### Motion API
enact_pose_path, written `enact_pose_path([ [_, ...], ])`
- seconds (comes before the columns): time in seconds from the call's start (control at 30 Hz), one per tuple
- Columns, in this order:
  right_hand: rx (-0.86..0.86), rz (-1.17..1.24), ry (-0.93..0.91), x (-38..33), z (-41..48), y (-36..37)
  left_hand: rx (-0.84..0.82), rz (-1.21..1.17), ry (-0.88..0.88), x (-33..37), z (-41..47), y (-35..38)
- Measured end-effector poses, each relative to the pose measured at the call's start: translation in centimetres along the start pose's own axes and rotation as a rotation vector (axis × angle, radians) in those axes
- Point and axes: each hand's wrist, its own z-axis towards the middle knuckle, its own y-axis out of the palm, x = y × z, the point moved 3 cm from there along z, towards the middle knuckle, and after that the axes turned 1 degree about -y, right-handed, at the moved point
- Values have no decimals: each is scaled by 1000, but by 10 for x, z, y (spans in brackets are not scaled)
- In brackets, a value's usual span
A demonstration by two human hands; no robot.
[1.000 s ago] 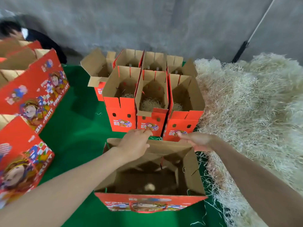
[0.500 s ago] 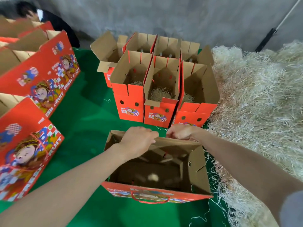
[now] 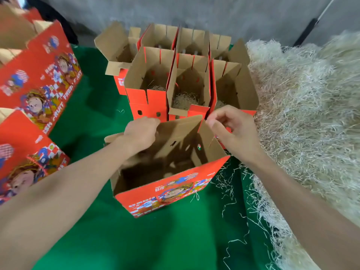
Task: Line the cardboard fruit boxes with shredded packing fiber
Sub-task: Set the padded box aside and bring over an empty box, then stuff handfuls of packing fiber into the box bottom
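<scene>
Green cloth (image 3: 97,240) covers the surface, and on it the near box (image 3: 171,190) sits open and tilted before you, long side running left to right. Your left hand (image 3: 141,131) curls its fingers over the far flap (image 3: 181,127). Your right hand (image 3: 233,133) hangs at that flap's right corner, fingers loosely bent, and whether they pinch cardboard cannot be told. Shredded fiber (image 3: 303,117) is heaped just to that hand's right, so it's the nearer one for grabbing.
</scene>
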Motion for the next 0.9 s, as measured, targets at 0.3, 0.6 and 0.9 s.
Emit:
enact_pose_path([
  [0.3,-640,-236,227,41,-129,100,56,-504,335,11,-58,-23],
  [0.6,-536,-224,482,66,-142,175,-448,-442,369,29,-75,12],
  [0.9,-805,-333,548,107,-148,124,-497,-389,434,28,-78,5],
])
